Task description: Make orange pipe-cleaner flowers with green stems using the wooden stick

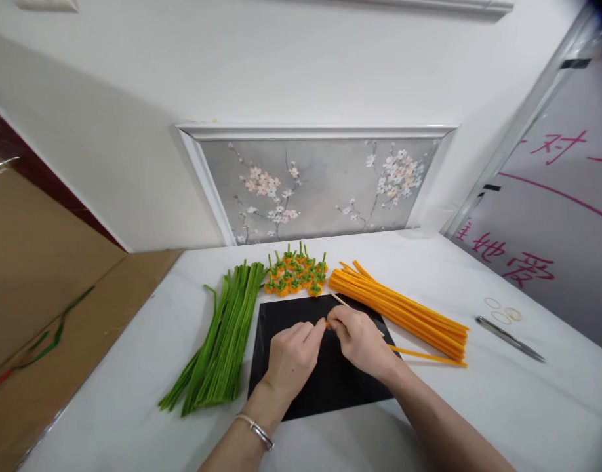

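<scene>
My left hand and my right hand meet above a black mat. Both have their fingertips pinched together on a small bit of orange pipe cleaner, mostly hidden by the fingers. A length of orange pipe cleaner runs out to the right from beneath my right hand; whether it is the same piece I cannot tell. A thin wooden stick passes behind my right hand. Beyond the mat stands a cluster of small orange pumpkin-like shapes with green tops and stems.
Green pipe cleaners lie bundled left of the mat, orange pipe cleaners to its right. Farther right on the white table are tweezers and several thin rings. A panelled wall rises behind; cardboard is at the left.
</scene>
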Demonstrator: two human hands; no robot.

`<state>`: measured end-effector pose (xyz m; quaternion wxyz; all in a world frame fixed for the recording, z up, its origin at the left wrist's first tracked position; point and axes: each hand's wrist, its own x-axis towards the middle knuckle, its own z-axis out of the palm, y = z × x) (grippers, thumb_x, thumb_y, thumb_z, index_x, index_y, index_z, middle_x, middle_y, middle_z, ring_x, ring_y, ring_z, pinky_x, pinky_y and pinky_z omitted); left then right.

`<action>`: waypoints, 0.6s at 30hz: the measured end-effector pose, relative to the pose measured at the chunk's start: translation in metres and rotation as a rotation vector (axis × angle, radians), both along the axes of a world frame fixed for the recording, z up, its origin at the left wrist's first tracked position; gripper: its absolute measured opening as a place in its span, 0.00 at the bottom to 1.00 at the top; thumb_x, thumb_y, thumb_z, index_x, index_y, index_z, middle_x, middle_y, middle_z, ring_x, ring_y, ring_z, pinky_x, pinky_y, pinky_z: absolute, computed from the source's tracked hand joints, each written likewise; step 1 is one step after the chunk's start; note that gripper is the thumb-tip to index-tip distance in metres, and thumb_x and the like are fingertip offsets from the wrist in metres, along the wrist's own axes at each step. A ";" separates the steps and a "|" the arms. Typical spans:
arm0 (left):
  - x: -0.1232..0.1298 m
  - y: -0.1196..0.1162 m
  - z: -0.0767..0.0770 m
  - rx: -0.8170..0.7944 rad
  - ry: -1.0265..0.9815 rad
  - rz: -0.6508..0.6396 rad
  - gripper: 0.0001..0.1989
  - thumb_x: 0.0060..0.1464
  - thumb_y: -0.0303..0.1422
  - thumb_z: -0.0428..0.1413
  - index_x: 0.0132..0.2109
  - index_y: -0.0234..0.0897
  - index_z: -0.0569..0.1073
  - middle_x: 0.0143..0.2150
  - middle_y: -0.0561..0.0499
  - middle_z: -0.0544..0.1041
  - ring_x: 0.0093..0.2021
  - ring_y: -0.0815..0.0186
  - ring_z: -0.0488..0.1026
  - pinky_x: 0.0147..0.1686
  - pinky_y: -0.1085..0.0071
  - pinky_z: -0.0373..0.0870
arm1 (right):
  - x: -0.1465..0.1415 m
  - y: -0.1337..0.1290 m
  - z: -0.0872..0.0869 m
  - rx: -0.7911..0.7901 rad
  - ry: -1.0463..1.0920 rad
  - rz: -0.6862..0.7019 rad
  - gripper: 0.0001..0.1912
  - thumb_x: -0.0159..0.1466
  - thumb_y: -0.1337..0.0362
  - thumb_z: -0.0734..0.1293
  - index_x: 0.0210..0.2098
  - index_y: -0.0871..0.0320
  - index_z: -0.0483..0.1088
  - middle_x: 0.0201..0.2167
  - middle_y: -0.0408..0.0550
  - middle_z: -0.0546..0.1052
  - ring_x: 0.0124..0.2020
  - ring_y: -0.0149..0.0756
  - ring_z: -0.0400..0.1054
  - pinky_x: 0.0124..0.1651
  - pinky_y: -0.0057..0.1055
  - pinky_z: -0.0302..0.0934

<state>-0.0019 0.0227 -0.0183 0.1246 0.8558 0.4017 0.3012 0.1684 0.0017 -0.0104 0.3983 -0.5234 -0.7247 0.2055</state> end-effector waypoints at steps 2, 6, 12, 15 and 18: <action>0.000 -0.002 0.002 0.022 0.038 -0.012 0.18 0.64 0.33 0.44 0.45 0.38 0.79 0.25 0.45 0.71 0.28 0.63 0.66 0.31 0.67 0.58 | 0.002 0.001 0.000 -0.089 0.079 0.042 0.11 0.64 0.70 0.56 0.26 0.56 0.63 0.21 0.41 0.65 0.23 0.31 0.59 0.27 0.26 0.54; 0.000 -0.004 0.003 0.005 -0.072 -0.037 0.15 0.63 0.35 0.48 0.42 0.40 0.80 0.24 0.47 0.68 0.26 0.63 0.65 0.30 0.67 0.57 | 0.006 0.004 -0.005 -0.265 0.220 0.160 0.13 0.65 0.63 0.57 0.24 0.57 0.60 0.18 0.38 0.62 0.18 0.27 0.55 0.20 0.23 0.53; -0.003 -0.003 -0.002 0.013 -0.112 -0.004 0.14 0.62 0.33 0.50 0.45 0.41 0.80 0.25 0.46 0.72 0.29 0.62 0.68 0.34 0.66 0.59 | 0.005 0.004 -0.002 -0.323 0.281 0.217 0.14 0.64 0.62 0.58 0.23 0.57 0.60 0.19 0.41 0.65 0.18 0.27 0.58 0.19 0.23 0.54; 0.002 -0.001 -0.001 -0.068 -0.232 0.047 0.12 0.61 0.34 0.52 0.45 0.41 0.79 0.32 0.45 0.77 0.34 0.61 0.71 0.39 0.66 0.61 | 0.006 0.000 0.004 -0.246 0.265 0.134 0.12 0.65 0.63 0.58 0.26 0.58 0.64 0.23 0.43 0.67 0.23 0.31 0.62 0.26 0.26 0.58; 0.008 0.001 0.006 -0.357 -0.384 0.008 0.09 0.57 0.35 0.56 0.41 0.38 0.79 0.35 0.46 0.78 0.35 0.62 0.72 0.37 0.69 0.64 | 0.009 -0.004 0.009 0.039 0.060 0.014 0.10 0.67 0.66 0.57 0.31 0.57 0.68 0.29 0.47 0.70 0.32 0.35 0.64 0.36 0.31 0.60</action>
